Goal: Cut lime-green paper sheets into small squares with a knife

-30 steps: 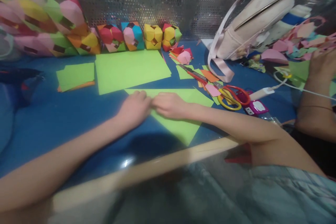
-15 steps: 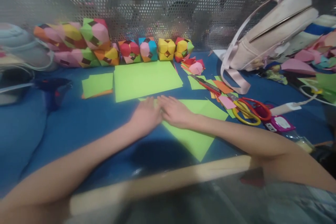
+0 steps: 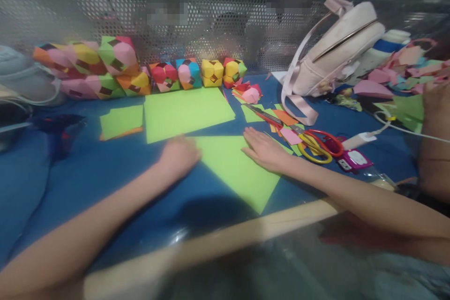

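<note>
A light green sheet of paper (image 3: 234, 164), folded into a triangle-like shape, lies on the blue tabletop between my hands, one point toward me. My left hand (image 3: 180, 153) is closed at the paper's left corner, its fingers curled and slightly blurred. On the right part of the sheet rests my right hand (image 3: 265, 151), palm down with fingers stretched out. Just behind lies a stack of larger green sheets (image 3: 188, 112). Smaller green squares (image 3: 122, 121) sit to its left, with an orange edge below.
Colourful folded paper balls (image 3: 117, 58) line the back by a perforated metal panel. Scissors (image 3: 316, 147) with red and yellow handles lie right, among paper scraps, near a purple device (image 3: 355, 159). A pale pink bag (image 3: 333, 49) stands behind. A dark blue glue gun (image 3: 58, 133) is left. Another person's arm (image 3: 436, 140) shows at right.
My hands have moved apart along the paper's far edge: the right slid to the right side, the left stayed near the left corner. The view shifted, bringing another person's arm in at right.
</note>
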`<state>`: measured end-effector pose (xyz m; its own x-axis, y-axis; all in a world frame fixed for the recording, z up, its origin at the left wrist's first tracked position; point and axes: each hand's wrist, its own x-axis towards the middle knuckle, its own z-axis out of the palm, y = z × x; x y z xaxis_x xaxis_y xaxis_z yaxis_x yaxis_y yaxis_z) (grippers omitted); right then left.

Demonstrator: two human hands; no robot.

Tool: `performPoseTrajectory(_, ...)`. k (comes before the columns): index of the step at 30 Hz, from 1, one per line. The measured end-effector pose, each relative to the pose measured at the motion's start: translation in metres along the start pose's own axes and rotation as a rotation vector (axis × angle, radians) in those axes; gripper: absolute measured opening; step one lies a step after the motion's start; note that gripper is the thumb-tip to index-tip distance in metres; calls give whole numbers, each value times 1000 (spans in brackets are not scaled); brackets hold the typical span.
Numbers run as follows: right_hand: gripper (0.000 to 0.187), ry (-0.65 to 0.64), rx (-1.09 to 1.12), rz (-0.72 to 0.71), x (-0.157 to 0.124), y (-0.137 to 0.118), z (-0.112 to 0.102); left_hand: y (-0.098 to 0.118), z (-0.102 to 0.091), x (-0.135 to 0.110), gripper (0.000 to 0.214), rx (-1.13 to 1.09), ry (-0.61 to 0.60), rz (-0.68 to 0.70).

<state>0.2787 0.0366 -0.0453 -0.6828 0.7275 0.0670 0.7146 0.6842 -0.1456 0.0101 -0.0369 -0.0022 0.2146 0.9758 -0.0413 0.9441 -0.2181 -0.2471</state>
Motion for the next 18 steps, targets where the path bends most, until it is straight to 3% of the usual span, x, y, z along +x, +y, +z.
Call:
performPoseTrajectory(7,35,84,-145,26,-7,11,-22,-4,2,4,37,-51,63,-56)
performPoseTrajectory(11,26,88,-48,17,3,13,-38,-6,2,7,29,-58,163,-31)
performPoseTrajectory(14,26,206,61,-123,14,7,-53,-7,0,6,32,-214,330,61)
performPoseTrajectory(18,22,453,43,-366,26,-25,-84,-10,-10,2,37,-414,517,114)
